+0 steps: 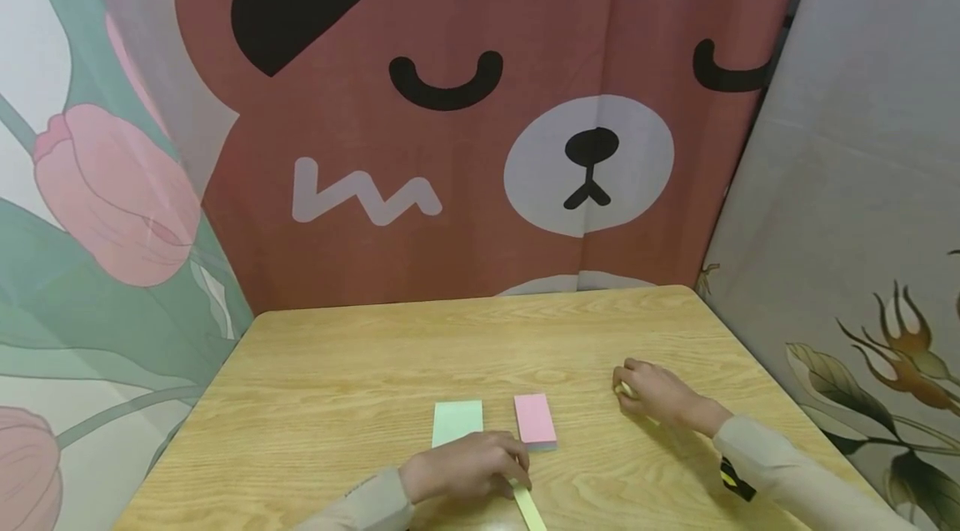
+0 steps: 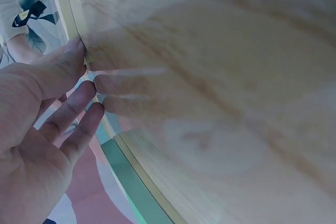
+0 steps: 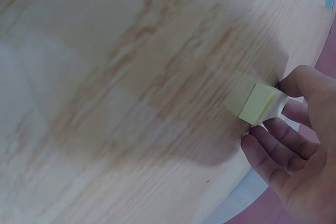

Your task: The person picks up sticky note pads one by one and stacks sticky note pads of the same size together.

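Observation:
Near the table's front, my left hand (image 1: 476, 464) pinches the end of a long, narrow pale-yellow paper strip (image 1: 531, 508). In the left wrist view, the thumb meets the end of this strip (image 2: 65, 9), and the other fingertips touch the tabletop; the index finger is mostly hidden. Farther right, my right hand (image 1: 663, 396) holds a small yellow sticky-note pad (image 3: 257, 104) between thumb and fingers, low over the table. A mint-green sticky-note pad (image 1: 457, 421) lies just beyond the left hand, partly covered by it. To its right is a pink sticky-note pad (image 1: 535, 418) with a bluish lower edge.
The light wood-grain table (image 1: 360, 364) carries everything. Behind it hangs a cloth with a brown bear (image 1: 465, 147). Floral cloths (image 1: 112, 197) close in the left and right sides.

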Motion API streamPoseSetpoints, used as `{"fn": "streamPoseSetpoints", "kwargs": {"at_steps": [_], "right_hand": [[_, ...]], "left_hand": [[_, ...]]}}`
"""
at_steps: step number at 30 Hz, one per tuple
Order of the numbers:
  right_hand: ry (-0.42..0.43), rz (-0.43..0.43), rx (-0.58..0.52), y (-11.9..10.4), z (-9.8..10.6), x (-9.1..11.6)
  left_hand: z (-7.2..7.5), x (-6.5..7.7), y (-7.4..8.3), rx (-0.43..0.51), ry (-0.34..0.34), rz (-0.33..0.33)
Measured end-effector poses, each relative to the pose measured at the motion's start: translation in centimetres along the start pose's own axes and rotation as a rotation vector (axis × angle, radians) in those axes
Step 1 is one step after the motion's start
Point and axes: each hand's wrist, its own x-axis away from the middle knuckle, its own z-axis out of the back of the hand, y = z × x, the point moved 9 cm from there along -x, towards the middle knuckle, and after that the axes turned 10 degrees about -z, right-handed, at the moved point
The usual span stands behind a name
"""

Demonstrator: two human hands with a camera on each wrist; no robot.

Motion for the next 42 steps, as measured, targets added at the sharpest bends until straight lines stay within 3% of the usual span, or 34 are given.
{"fn": "streamPoseSetpoints", "kwargs": {"at_steps": [19, 30, 36, 42], "right_hand": [[-0.068, 0.001, -0.111, 0.1, 0.2, -0.5], [-0.073, 0.036, -0.172, -0.1, 0.8, -0.8], [-0.048, 0.07, -0.191, -0.5, 1.4, -0.9], [-0.106, 0.057, -0.237, -0.1, 1.1, -1.1]], "left_hand": [[0.2, 0.0, 0.1, 0.001, -0.012, 0.021], [0.1, 0.0, -0.1, -0.045, -0.016, 0.004], [0.2, 0.0, 0.0, -0.009, -0.012, 0.013], [0.1, 0.1, 0.1, -0.001, -0.018, 0.024]]}}
